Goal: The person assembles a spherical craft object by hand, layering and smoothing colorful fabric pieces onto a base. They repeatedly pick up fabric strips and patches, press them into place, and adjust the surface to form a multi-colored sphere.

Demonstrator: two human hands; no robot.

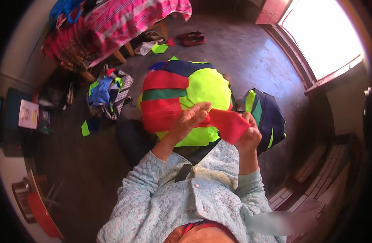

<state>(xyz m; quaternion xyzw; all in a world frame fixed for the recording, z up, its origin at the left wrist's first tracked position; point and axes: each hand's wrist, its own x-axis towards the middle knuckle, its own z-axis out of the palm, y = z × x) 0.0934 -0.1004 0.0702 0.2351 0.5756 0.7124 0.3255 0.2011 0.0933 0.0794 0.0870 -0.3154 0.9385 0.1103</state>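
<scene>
A small red fabric piece [229,125] is pinched at its right edge by my right hand [250,137], its fingers closed on the cloth. My left hand [189,122] is at the other end of that piece, fingers stretched out and thumb apart. Whether its fingertips touch the cloth I cannot tell. Below both hands, a large rounded heap covered with cut fabric pieces sits in front of me. It shows a red piece [165,80], a dark green strip [163,94], a round neon-yellow piece [209,87] and a navy piece [190,67].
To the right lies a navy bundle [271,117] with neon and green bits. A checked bag [123,83] of scraps stands left, near a neon scrap [85,128] on the floor. Farther off are dark red shoes [192,39], a pink-covered bed [133,18] and a bright doorway [321,36].
</scene>
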